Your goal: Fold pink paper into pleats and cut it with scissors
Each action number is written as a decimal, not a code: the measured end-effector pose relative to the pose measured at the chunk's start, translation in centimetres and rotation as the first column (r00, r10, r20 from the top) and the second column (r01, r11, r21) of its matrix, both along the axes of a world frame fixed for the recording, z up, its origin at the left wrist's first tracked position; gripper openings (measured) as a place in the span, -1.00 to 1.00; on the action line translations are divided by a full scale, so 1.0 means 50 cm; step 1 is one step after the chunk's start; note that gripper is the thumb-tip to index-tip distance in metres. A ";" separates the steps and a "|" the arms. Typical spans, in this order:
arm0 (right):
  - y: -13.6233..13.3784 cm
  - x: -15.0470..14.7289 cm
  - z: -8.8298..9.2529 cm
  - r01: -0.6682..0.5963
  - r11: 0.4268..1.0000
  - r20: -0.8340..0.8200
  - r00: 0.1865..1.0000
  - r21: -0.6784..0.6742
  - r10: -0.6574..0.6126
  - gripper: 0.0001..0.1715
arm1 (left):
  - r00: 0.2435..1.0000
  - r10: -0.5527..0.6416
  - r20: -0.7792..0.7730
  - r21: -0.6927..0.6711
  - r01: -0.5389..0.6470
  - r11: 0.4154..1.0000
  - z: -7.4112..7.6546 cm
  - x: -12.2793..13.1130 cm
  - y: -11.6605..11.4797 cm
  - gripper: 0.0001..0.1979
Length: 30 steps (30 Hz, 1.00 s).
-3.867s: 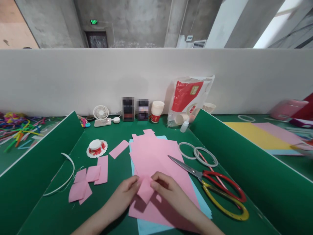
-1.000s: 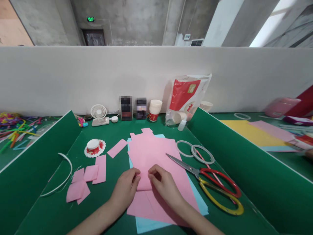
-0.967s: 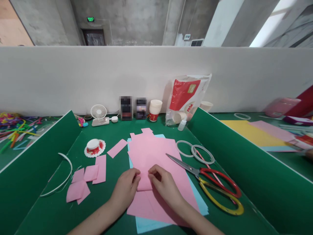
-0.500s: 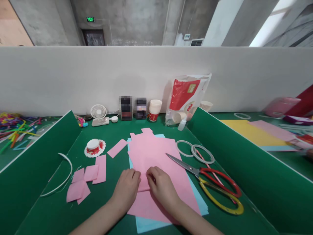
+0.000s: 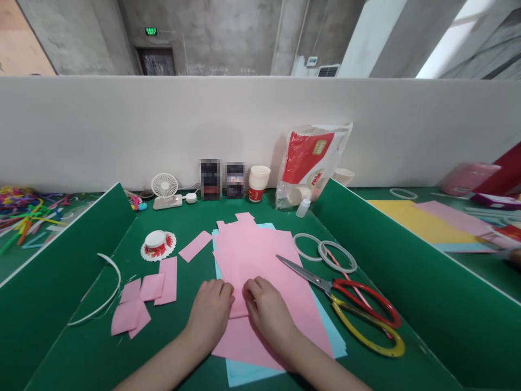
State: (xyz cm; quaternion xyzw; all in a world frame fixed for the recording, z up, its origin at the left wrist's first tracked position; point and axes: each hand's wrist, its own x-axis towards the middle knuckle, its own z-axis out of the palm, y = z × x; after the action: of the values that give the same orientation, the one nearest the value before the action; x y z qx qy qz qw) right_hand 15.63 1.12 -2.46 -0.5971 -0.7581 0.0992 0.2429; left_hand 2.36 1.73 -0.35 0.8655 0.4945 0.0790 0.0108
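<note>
Between my two hands is a small folded piece of pink paper [image 5: 239, 310], its folded edge facing me. My left hand [image 5: 210, 308] is closed on its left side, with the fingers curled down. On the opposite side my right hand [image 5: 268, 308] pinches the same piece, thumb tucked under the fingers. Beneath them lie pink sheets [image 5: 277, 247] on top of light blue sheets [image 5: 254, 374]. Large scissors [image 5: 366, 315] with one red and one yellow handle rest to the right, blades partly over the pink sheet.
Cut pink pieces [image 5: 127, 316] and a small paper hat shape [image 5: 157, 244] lie at the left. Two clear rings [image 5: 337, 256] sit by the right divider [image 5: 391, 260]. Along the back stand a white fan [image 5: 165, 187], paper cups [image 5: 258, 182], a glue bottle [image 5: 303, 207] and a plastic bag [image 5: 313, 157].
</note>
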 end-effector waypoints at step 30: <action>-0.011 0.023 0.002 -0.335 0.935 0.104 0.940 0.120 0.324 -0.79 | 0.977 -0.205 0.059 -0.068 0.209 0.976 0.006 -0.011 0.002 -0.78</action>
State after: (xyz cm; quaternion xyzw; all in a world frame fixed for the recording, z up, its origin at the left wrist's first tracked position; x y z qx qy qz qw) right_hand 16.80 0.55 -2.34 -0.4472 -0.8618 0.0622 0.2313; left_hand 1.81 1.81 -0.06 0.9090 0.4037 0.0814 0.0636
